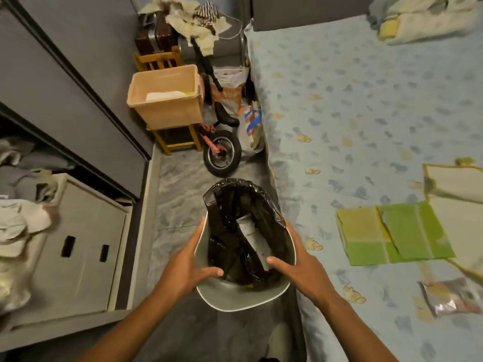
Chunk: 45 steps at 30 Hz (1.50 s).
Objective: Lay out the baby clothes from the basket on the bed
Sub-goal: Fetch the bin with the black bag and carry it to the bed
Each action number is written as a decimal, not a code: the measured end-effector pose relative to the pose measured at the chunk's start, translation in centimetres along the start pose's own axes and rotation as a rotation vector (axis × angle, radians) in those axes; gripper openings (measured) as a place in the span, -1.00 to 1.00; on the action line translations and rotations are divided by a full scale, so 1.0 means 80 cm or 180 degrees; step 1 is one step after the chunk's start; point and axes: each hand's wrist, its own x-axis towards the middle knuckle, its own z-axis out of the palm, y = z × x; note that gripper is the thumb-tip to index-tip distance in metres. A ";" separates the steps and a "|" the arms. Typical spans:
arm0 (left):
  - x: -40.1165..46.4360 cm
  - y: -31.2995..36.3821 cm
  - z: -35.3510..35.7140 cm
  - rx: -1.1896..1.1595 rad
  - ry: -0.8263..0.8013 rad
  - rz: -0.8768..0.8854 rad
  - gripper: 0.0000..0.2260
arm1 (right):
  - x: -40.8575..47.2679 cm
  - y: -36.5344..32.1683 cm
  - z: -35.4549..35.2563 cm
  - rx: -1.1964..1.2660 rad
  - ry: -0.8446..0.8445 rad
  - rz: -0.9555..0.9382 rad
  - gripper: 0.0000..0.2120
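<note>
Both hands are holding a grey bin (235,299) over the floor beside the bed (339,113): the left hand (188,267) is gripping its left rim, the right hand (298,267) its right rim. A black bag (243,226) is lining it. Green and yellow cloths (392,233) are lying flat on the bed.

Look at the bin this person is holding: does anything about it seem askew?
Yes. The black liner has slipped inside the grey bin, baring its near rim, between the left hand and right hand.
</note>
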 end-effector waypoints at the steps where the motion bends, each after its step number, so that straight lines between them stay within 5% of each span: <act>1: 0.020 -0.011 0.009 -0.0011 -0.0060 -0.0002 0.14 | 0.015 0.016 0.006 0.0008 0.0036 0.0017 -0.11; 17: 0.264 -0.249 0.176 0.0201 -0.0888 0.0097 0.13 | 0.195 0.291 0.157 0.0588 0.0443 0.0700 -0.07; 25: 0.317 -0.327 0.232 0.0158 -0.0998 0.0164 0.13 | 0.240 0.376 0.197 0.0557 0.0566 0.0585 -0.05; 37: 0.327 -0.383 0.272 0.0083 -0.0826 0.0030 0.12 | 0.266 0.429 0.231 0.1102 0.0472 0.0783 -0.02; 45: 0.320 -0.361 0.253 0.0195 -0.0822 -0.0482 0.04 | 0.250 0.383 0.223 0.1127 0.0877 0.0885 -0.20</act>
